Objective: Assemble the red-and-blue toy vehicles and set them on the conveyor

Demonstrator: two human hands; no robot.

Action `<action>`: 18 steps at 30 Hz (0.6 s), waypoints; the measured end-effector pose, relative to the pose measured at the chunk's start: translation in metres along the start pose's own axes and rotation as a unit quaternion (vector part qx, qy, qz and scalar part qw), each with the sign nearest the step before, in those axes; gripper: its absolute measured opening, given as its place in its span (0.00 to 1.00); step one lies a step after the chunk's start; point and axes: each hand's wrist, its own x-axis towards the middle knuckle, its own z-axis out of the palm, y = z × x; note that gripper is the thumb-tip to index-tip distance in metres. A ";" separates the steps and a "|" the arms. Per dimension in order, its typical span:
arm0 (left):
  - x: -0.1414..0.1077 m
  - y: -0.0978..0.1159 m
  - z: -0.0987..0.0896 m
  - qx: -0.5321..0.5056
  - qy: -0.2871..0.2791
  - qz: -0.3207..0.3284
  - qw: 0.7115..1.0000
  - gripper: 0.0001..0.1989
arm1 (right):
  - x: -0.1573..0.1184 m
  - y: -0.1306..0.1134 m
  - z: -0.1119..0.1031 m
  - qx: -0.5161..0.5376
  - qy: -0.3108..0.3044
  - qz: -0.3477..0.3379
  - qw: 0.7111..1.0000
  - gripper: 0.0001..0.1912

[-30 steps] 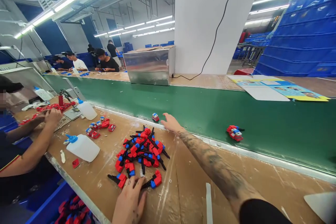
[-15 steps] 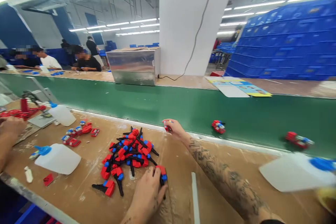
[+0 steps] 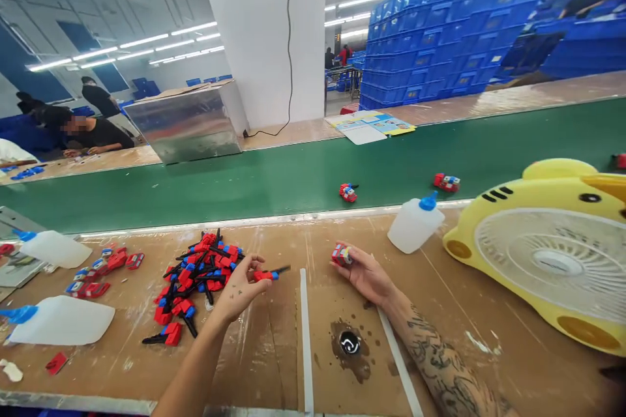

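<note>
Counts, clock centred between hands, 12 ahead: two hands, apart. Left hand (image 3: 238, 291) at 9, thumb and fingers pinching one piece (image 3: 265, 275), red and blue with a black rod toward 3; right hand (image 3: 368, 278) at 3, fingers closed on one block (image 3: 341, 254), red with white and blue. Both are over the table (image 3: 254, 355). One pile (image 3: 198, 277) of like pieces at 9, too tangled to count. Three bottles (image 3: 415, 225), blue-tipped: one at 2, two at 9 beyond the pile. Three red items (image 3: 349, 193) on the belt (image 3: 264, 176), between 1 and 2, the last cut off by the frame. Two white strips (image 3: 306, 339), at 6 and 4; between them one dark ring (image 3: 349, 343) in a wet-looking stain at 5. Change against 0.5 s ago: view turned right; right hand, then at the belt's edge, is back over the table with the block; left hand's piece is now clear of the pile. Fan (image 3: 552, 260), yellow, now shows broadly at 3; the near bottle stands between it and the belt. Farther off: metal box (image 3: 188, 124) at 11, leaflets (image 3: 372, 126) and stacked crates (image 3: 435, 39) at 1.
</note>
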 end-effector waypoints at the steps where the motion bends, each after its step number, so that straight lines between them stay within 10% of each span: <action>1: -0.005 -0.001 0.003 -0.036 0.010 0.004 0.999 0.20 | -0.001 0.000 -0.003 -0.011 -0.007 0.000 1.000 0.18; 8: -0.033 -0.008 0.018 0.293 -0.014 0.071 0.953 0.17 | 0.003 0.000 -0.010 -0.007 -0.037 -0.028 0.999 0.26; 14: -0.040 0.035 0.035 0.170 -0.106 0.156 0.967 0.15 | 0.007 0.000 -0.009 0.008 -0.024 -0.041 0.999 0.23; 18: -0.049 0.071 0.056 0.250 -0.193 0.384 0.868 0.19 | 0.008 -0.001 -0.011 0.019 -0.030 -0.036 0.999 0.23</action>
